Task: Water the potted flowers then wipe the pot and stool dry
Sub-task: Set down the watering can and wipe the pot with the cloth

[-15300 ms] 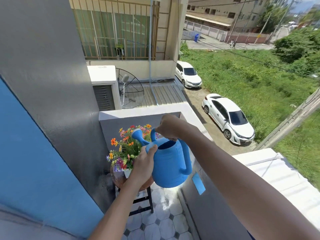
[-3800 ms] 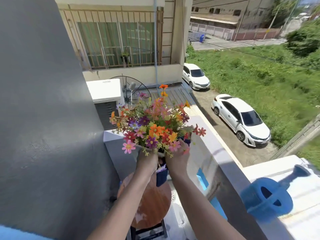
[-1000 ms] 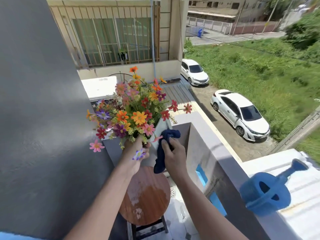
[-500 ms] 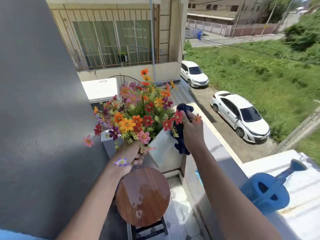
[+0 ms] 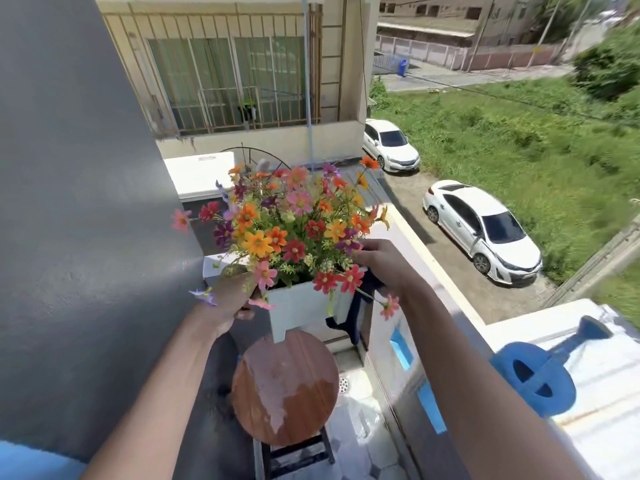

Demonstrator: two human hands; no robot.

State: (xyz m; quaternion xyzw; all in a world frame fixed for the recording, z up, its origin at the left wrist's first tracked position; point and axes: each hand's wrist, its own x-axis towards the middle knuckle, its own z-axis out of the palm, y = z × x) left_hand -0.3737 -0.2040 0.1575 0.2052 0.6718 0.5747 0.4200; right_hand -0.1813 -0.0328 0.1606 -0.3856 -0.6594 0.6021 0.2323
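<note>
Above the wet stool [image 5: 284, 386], the pot [image 5: 303, 306] has been levelled from its tilt, gripped by the left hand [image 5: 232, 299] and wiped with a cloth [image 5: 360, 306] pressed by the right hand [image 5: 381, 265].

A small upper-floor home balcony is showing here: a wet round wooden stool [image 5: 285, 386] is standing on patterned floor tiles [image 5: 360, 448] below the gripped white pot [image 5: 304, 306], a low parapet wall [image 5: 429, 341] is running beside it, and parked white cars [image 5: 481, 230] are sitting far beneath
</note>
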